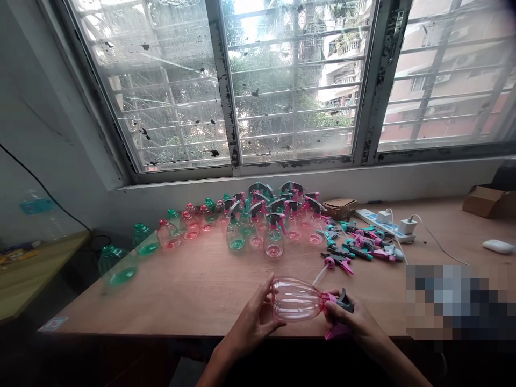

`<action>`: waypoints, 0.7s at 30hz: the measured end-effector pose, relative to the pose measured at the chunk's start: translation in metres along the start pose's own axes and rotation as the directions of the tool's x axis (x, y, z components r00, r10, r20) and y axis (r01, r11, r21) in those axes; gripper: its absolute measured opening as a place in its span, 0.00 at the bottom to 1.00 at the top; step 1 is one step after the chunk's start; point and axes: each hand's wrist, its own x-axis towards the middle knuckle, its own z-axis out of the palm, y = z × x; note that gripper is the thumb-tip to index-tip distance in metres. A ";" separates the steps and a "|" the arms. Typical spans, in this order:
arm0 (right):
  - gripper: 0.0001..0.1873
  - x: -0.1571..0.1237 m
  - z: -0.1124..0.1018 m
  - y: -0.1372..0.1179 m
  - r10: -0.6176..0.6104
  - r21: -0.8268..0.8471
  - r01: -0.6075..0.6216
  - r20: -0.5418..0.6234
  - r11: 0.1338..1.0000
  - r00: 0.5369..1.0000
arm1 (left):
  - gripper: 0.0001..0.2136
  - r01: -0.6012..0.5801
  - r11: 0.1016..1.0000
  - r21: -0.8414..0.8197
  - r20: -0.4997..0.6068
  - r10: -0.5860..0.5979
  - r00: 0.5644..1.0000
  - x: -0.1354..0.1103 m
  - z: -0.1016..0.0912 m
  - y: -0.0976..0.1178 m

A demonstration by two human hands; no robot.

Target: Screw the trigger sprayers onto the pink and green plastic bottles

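Note:
I hold a clear pink spray bottle on its side over the near edge of the wooden table. My left hand is closed round its base. My right hand grips the pink and dark grey trigger head at the bottle's neck. Just beyond lies a loose trigger head with a white tube.
Several assembled pink and green spray bottles stand mid-table; capless bottles trail off to the left. A pile of loose trigger heads, a white power strip, cardboard boxes and a window behind.

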 end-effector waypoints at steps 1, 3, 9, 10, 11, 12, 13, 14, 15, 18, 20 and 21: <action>0.22 0.000 0.001 -0.001 0.004 0.004 -0.004 -0.004 1.000 1.000 | 0.44 -0.007 1.000 -0.008 -0.004 0.007 1.000 0.000 0.000 0.000; 0.23 -0.001 0.002 -0.002 0.013 0.006 -0.013 -0.017 1.000 1.000 | 0.45 -0.010 1.000 -0.013 -0.005 0.010 1.000 -0.001 0.001 0.001; 0.24 -0.001 0.002 -0.001 0.012 0.003 -0.012 -0.019 1.000 1.000 | 0.52 0.047 0.996 -0.077 0.033 -0.045 0.998 -0.003 -0.001 0.008; 0.24 -0.001 0.002 -0.001 0.016 0.002 -0.016 -0.015 1.000 1.000 | 0.51 0.049 0.997 -0.064 0.031 -0.047 0.998 -0.003 -0.001 0.008; 0.24 0.000 0.002 -0.002 0.018 -0.003 -0.018 -0.013 1.000 1.000 | 0.49 0.046 0.998 -0.043 0.026 -0.045 0.999 -0.003 -0.001 0.009; 0.24 0.000 0.002 -0.002 0.022 -0.011 -0.022 -0.010 1.000 1.000 | 0.47 0.038 0.999 -0.021 0.022 -0.038 0.999 -0.003 -0.001 0.008; 0.25 0.000 0.002 -0.003 0.024 -0.020 -0.024 -0.010 1.000 1.000 | 0.45 0.027 1.000 -0.005 0.016 -0.027 1.000 -0.003 -0.001 0.008; 0.25 0.000 0.002 -0.003 0.023 -0.028 -0.024 -0.012 0.999 1.000 | 0.44 0.016 1.000 0.002 0.013 -0.016 1.000 -0.003 -0.001 0.008; 0.25 -0.001 0.003 -0.004 0.022 -0.032 -0.022 -0.017 0.999 1.000 | 0.44 0.010 1.000 0.000 0.013 -0.010 1.000 -0.003 -0.001 0.007; 0.24 -0.002 0.005 -0.005 0.004 -0.024 -0.005 -0.034 1.000 0.999 | 0.50 0.026 0.999 -0.041 0.040 -0.024 0.999 -0.002 0.000 0.007; 0.24 -0.002 0.006 -0.006 0.000 -0.017 -0.001 -0.041 1.000 0.999 | 0.53 0.051 0.996 -0.067 0.050 -0.048 0.998 -0.002 0.000 0.007; 0.24 -0.002 0.006 -0.006 0.002 -0.018 -0.003 -0.043 1.000 0.999 | 0.53 0.059 0.996 -0.072 0.046 -0.056 0.997 -0.001 0.000 0.007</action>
